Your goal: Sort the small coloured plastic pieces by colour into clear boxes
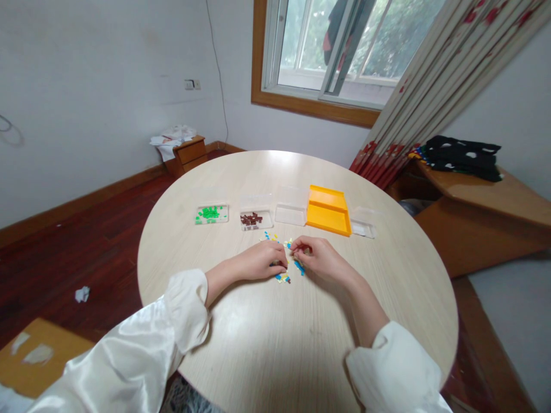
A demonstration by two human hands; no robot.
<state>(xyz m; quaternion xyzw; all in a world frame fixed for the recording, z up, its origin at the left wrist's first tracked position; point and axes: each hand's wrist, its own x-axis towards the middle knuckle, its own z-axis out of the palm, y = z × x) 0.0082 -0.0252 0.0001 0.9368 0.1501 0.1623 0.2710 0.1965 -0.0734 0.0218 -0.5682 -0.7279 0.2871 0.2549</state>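
Left of the open orange case, 2 clear boxes hold green pieces and brown pieces; before it, loose pieces lie by left hand and right hand, each grip's state indiscernible.

I was in what looked like a room at home: beyond the far edge of the round table, a red-patterned curtain hung beside a wood-framed window. Past the table's far left edge stood a small drawer cabinet with papers on top; off the right edge, black-and-white cloth lay on wooden furniture. The floor was dark red.
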